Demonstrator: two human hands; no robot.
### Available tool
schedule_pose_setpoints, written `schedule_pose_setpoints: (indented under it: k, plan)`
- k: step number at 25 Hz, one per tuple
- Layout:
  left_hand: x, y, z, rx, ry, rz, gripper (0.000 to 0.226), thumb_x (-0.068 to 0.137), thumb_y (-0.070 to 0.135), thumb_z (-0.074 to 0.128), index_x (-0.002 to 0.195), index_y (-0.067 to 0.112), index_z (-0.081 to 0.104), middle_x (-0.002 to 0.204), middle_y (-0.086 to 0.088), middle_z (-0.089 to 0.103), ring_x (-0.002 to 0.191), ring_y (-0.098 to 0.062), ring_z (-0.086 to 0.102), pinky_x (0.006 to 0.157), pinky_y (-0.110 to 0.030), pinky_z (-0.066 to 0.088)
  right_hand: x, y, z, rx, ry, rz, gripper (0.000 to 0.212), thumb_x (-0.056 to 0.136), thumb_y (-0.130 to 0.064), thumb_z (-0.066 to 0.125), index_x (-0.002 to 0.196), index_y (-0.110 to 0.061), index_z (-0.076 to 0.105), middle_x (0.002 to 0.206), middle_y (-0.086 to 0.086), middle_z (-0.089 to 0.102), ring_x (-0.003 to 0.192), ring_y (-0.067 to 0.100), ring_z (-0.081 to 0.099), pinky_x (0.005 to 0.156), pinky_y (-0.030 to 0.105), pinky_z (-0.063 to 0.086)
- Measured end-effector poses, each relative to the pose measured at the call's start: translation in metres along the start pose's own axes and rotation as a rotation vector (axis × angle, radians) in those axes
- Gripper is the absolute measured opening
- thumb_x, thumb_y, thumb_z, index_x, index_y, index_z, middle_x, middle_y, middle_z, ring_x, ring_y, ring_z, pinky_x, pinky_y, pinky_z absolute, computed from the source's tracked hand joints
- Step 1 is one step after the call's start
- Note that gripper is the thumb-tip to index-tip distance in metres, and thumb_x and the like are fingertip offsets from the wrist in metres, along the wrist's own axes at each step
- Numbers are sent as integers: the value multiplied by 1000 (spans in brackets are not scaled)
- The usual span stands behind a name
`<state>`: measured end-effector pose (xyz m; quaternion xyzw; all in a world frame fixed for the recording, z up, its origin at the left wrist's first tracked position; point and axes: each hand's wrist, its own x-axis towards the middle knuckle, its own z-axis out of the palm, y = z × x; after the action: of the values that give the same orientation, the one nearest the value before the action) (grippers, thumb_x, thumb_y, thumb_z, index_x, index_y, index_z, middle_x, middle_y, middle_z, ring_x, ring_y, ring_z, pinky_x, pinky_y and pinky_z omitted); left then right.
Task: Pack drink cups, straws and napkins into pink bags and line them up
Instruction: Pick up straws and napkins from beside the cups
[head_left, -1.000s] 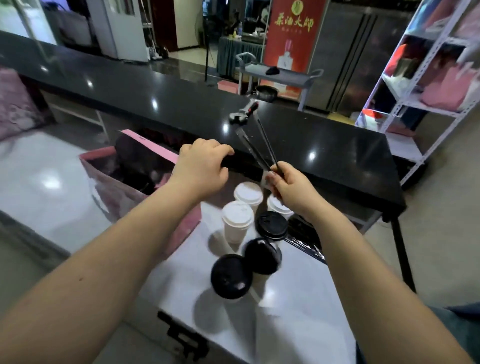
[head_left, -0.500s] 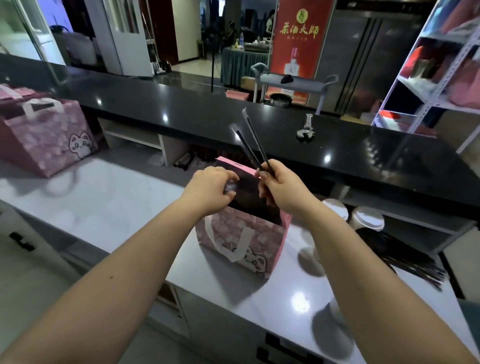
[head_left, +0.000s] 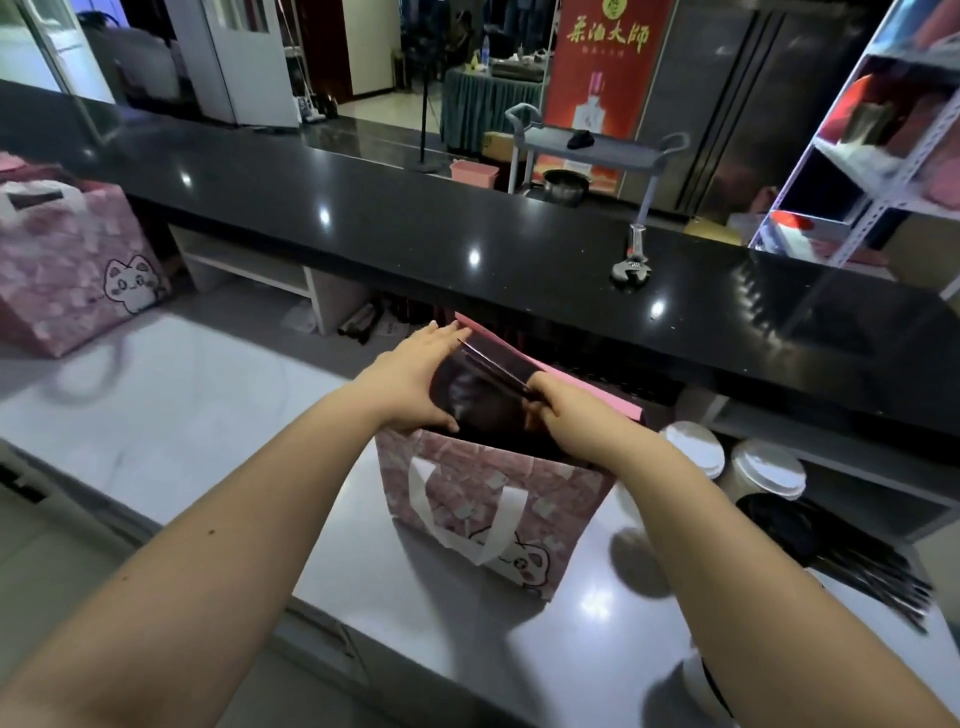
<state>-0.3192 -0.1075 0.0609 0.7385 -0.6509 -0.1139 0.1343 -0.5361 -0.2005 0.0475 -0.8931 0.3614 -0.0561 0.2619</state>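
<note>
A pink bag (head_left: 488, 499) with a cat print and white handles stands open on the white counter (head_left: 197, 415). My left hand (head_left: 410, 379) rests with straight fingers on the bag's left rim, holding the mouth open. My right hand (head_left: 566, 410) pinches two black straws (head_left: 493, 366), which lie tilted low across the bag's opening. Two white-lidded cups (head_left: 693, 447) stand just right of the bag. A second pink bag (head_left: 67, 265) stands at the far left. The bag's inside is dark and its contents are hidden.
A pile of black straws (head_left: 852, 561) lies on the counter at the right. A black-lidded cup (head_left: 711, 680) shows partly behind my right forearm. A raised black bar top (head_left: 415, 228) runs behind the counter, with a wrench (head_left: 634, 260) on it. Metal shelving (head_left: 883, 150) stands far right.
The straws have tipped from upright down into the bag's mouth. My left hand has opened from curled fingers on the rim to straight fingers along the bag's left edge.
</note>
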Motion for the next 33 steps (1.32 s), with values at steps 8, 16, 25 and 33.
schedule_pose_setpoints:
  k: [8, 16, 25, 33]
  plan:
    - [0, -8, 8, -9, 53, 0, 112, 68, 49, 81, 153, 32, 10, 161, 13, 10, 148, -18, 4, 115, -52, 26, 19, 12, -4, -360, -69, 142, 29, 93, -29, 56, 118, -17, 51, 122, 9, 61, 107, 30, 58, 82, 37, 48]
    - [-30, 13, -8, 170, 282, 179, 47, 85, 41, 62, 128, 23, 55, 120, 0, 57, 115, -24, 46, 92, -37, 42, -31, -55, -1, -114, 25, 161, 43, 88, -26, 67, 128, -31, 52, 116, -6, 63, 106, 16, 58, 94, 36, 48]
    - [-67, 95, 15, 68, 214, 460, 33, 89, 37, 52, 118, 24, 60, 114, 0, 57, 110, -26, 48, 86, -39, 37, -150, -78, 16, -334, 660, 243, 20, 87, -15, 65, 106, -11, 69, 100, 6, 68, 97, 30, 58, 83, 44, 45]
    - [-121, 205, 92, -129, 49, 737, 29, 85, 28, 55, 113, 23, 63, 107, -1, 58, 101, -28, 50, 82, -38, 41, -304, -21, 57, -187, 809, 602, 22, 80, -11, 70, 101, -20, 68, 99, -6, 67, 99, 22, 57, 86, 36, 45]
